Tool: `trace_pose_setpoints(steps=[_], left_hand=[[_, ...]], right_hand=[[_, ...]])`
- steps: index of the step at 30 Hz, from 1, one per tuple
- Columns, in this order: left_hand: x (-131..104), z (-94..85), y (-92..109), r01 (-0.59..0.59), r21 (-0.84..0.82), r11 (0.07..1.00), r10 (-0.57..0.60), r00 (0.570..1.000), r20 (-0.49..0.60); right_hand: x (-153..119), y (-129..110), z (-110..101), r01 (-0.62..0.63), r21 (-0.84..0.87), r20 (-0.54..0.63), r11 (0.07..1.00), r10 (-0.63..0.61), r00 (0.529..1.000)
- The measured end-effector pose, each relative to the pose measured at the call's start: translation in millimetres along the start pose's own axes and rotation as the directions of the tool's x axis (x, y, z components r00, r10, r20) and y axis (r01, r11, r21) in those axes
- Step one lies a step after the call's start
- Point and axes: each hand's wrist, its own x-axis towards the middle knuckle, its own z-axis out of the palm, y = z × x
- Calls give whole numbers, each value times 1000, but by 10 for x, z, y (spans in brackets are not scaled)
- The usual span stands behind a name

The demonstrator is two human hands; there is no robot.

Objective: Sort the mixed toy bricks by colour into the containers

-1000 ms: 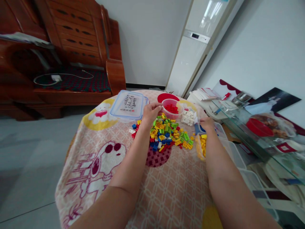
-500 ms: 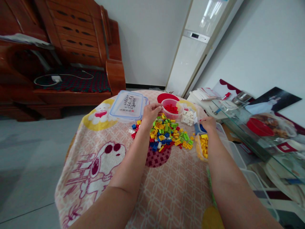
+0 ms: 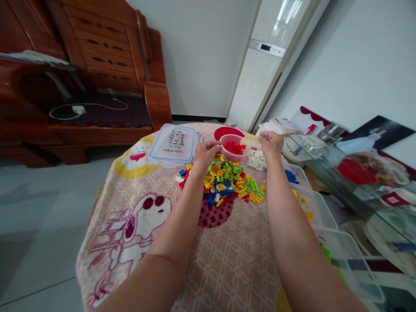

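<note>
My left hand [image 3: 207,154] is beside the clear round tub of red bricks [image 3: 234,148], its fingers pinched around something white too small to make out. My right hand [image 3: 270,144] hovers above the white bricks [image 3: 256,160], fingers pressed together; what they hold, if anything, cannot be made out. Between my arms lies a mixed pile of coloured bricks [image 3: 227,180]. Blue bricks [image 3: 291,177] sit in a clear box to the right, with yellow bricks [image 3: 308,215] in the box below it and green bricks [image 3: 334,262] in the nearest one, partly behind my right arm.
Clear lids with blue rims [image 3: 173,143] lie at the table's back left. A red round lid [image 3: 229,131] is behind the tub. The glass shelf [image 3: 344,190] at the right holds a red bowl [image 3: 356,171]. A wooden bench [image 3: 107,52] stands beyond the table.
My right hand has moved up and left, from the box of blue bricks to above the white bricks. The blue bricks now show. My left hand has stayed in place.
</note>
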Motion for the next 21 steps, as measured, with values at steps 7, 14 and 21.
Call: trace_pose_setpoints(steps=[7, 14, 21], left_hand=[[-1, -14, 2, 0, 23, 1000, 0, 1000, -11], [8, -36, 8, -16, 49, 999, 17, 999, -33], [23, -81, -4, -14, 66, 998, 17, 998, -60]], right_hand=[[-803, 234, -78, -3, -69, 80, 998, 9, 997], [-1194, 451, 136, 97, -352, 320, 931, 23, 947], [-1191, 557, 135, 128, -326, 366, 937, 1, 930]])
